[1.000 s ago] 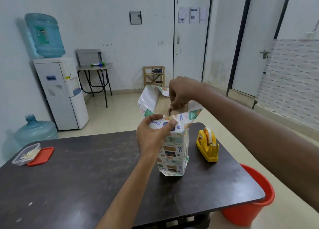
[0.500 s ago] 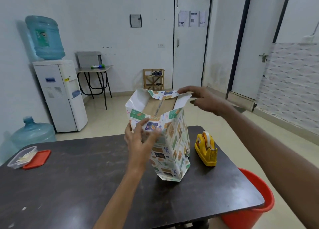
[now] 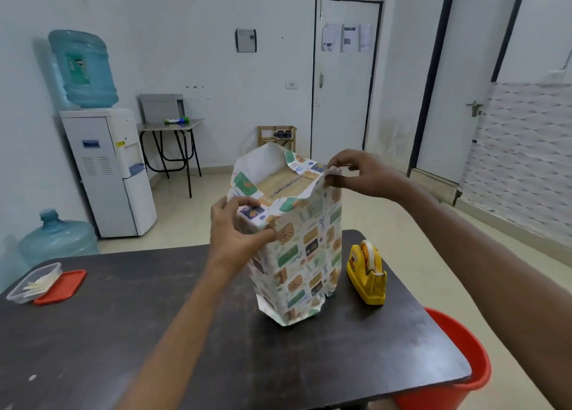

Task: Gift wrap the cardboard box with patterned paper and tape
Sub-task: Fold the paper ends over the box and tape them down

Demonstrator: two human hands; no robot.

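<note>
The cardboard box (image 3: 286, 182) stands upright on the dark table (image 3: 154, 332), wrapped around its sides in patterned paper (image 3: 305, 255). Its brown top shows inside the open paper collar. My left hand (image 3: 236, 227) pinches the near left corner of the paper's upper edge. My right hand (image 3: 359, 171) pinches the paper's far right top corner, a little above the box. A yellow tape dispenser (image 3: 368, 273) sits just right of the box.
A clear plastic container (image 3: 34, 282) and its red lid (image 3: 62, 287) lie at the table's left edge. A red bucket (image 3: 458, 375) stands on the floor by the table's right corner. A water dispenser (image 3: 105, 168) and a spare bottle (image 3: 55, 239) stand behind on the left.
My right hand has left the top middle of the box and moved right to the paper's far right corner. The paper collar now stands open, and my left hand has shifted slightly left.
</note>
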